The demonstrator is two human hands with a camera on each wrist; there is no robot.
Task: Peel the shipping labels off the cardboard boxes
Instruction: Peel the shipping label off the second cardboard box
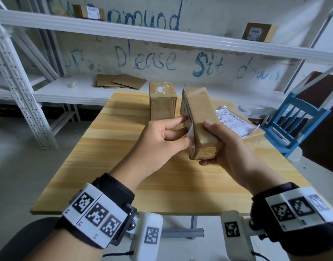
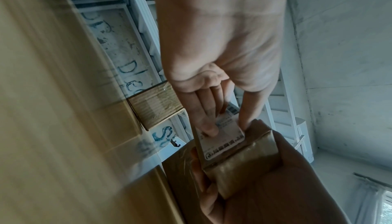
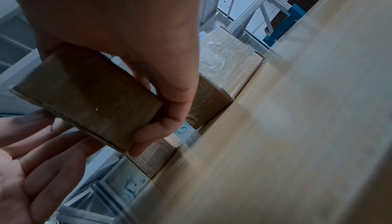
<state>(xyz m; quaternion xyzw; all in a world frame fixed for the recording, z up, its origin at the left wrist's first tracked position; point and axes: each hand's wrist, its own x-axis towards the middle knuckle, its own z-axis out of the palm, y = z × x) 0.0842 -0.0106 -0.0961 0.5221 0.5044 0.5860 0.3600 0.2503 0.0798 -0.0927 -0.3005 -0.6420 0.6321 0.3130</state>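
Note:
A long brown cardboard box (image 1: 201, 117) is tilted in the air above the wooden table (image 1: 124, 176). My right hand (image 1: 227, 147) grips its near end, thumb on top and fingers underneath; the right wrist view shows this hand (image 3: 161, 96) wrapped round the box (image 3: 89, 96). A white shipping label (image 1: 190, 129) sits on the box's left face, its near edge lifted. My left hand (image 1: 186, 137) pinches that lifted edge between thumb and fingers. In the left wrist view the fingertips (image 2: 210, 129) lie on the printed label (image 2: 224, 142).
A second box (image 1: 162, 102) stands upright at the table's back with torn label residue on top. A third box (image 1: 256, 137) carrying a white label (image 1: 235, 123) lies at the right. A blue chair (image 1: 297, 117) stands beyond. White shelving holds flat cardboard (image 1: 120, 81) and two more boxes (image 1: 88, 11).

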